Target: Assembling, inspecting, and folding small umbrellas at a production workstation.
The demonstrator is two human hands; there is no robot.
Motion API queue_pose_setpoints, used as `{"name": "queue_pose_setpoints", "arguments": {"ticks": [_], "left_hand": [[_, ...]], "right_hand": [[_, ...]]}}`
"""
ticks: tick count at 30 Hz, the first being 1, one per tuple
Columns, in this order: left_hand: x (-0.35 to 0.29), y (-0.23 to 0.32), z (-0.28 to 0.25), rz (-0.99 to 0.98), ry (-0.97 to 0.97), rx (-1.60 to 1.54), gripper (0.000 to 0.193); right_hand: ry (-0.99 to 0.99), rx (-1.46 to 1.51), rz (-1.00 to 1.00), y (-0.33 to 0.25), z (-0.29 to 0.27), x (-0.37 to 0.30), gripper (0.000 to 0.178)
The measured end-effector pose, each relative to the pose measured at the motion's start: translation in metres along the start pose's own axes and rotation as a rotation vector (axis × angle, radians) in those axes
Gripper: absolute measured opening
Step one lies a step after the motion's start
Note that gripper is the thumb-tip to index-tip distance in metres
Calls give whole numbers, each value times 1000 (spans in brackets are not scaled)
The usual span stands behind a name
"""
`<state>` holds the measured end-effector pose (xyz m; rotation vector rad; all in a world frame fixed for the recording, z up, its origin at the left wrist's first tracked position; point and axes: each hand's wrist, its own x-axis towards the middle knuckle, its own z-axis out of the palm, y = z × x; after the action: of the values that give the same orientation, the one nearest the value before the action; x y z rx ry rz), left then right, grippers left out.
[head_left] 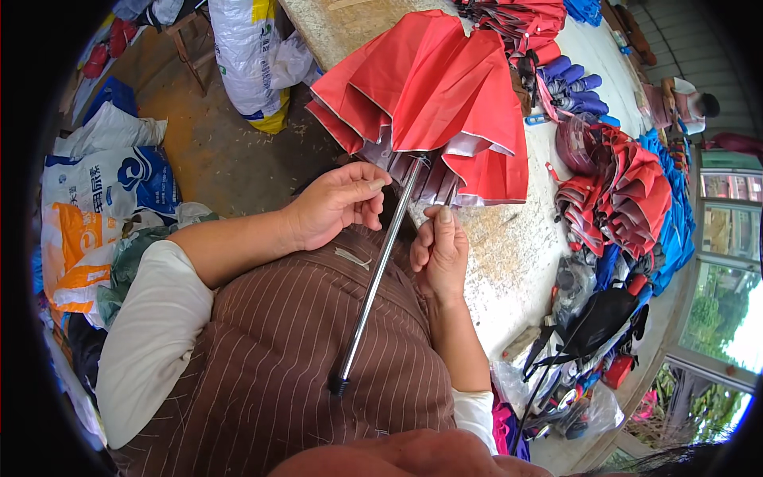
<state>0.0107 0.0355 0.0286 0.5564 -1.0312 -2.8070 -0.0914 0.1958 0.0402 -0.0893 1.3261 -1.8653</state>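
A red umbrella (441,87) with a silvery lining lies partly folded before me, its canopy over the table edge. Its bare metal shaft (380,274) slants down toward my apron and ends in a black tip. To the left of the shaft, my left hand (338,203) pinches thumb and forefinger together by the canopy's lower rim; what lies between them is too small to make out. On the other side, my right hand (443,250) is closed, its thumb and forefinger on a thin umbrella rib (451,193) below the silvery lining.
The worn white table (509,274) runs along the right. On it lie more red umbrellas (616,187), purple folded umbrellas (574,86) and a black bag (602,322). White sacks (250,60) and plastic bags (103,191) stand on the floor at left. Another person (687,103) is far right.
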Motion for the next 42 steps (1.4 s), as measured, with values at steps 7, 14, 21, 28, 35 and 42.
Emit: {"name": "queue_pose_setpoints", "arguments": {"ticks": [7,14,21,28,35,42], "left_hand": [[-1,1,-7,14,22,-7,20],[-3,2,0,-6,4,-10,19],[-4,1,1,-21,31,-11,19],[-3,3,-4,9,46,-14,19],[2,0,5,21,32,-2,23],[5,4,8,30,40,-33,24]], "right_hand": [[-167,-248,48,5,-16,-21,29],[-50,-78,61,3,-7,-9,28],[-90,-22,30,0,-10,2,28],[-420,-487,107,9,-27,-15,29],[-3,-217,-53,6,-15,2,30],[-277,-287,-136,15,-31,-18,32]]}}
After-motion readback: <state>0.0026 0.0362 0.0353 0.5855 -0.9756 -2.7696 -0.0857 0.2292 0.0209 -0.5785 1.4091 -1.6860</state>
